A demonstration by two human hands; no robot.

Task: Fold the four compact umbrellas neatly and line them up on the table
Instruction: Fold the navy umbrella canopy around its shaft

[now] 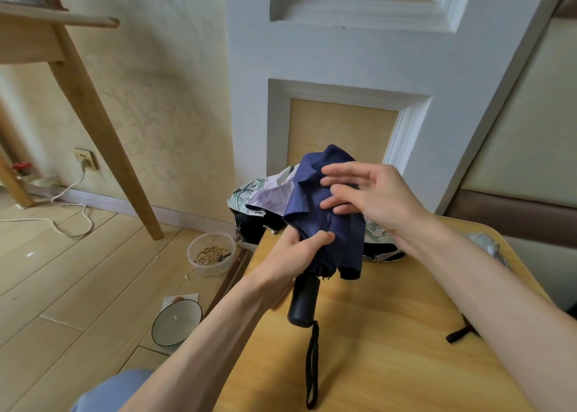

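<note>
A navy blue compact umbrella [324, 221] with a black handle [304, 300] and a hanging wrist strap is held above the wooden table [390, 333]. My left hand [296, 252] grips its lower canopy just above the handle. Straight fingers of my right hand [365, 193] touch the loose upper fabric. Behind it, at the table's far edge, lies a floral umbrella [265, 193] with a black underside, unfolded and crumpled. A black strap [459, 333] pokes out from under my right forearm.
A grey object [487, 246] lies at the table's right edge. On the floor to the left are a plastic tub of grain [210, 254], a bowl [176, 322] and a white cable [62, 221]. A wooden table leg [103, 130] slants across, and a white door [343, 68] stands behind.
</note>
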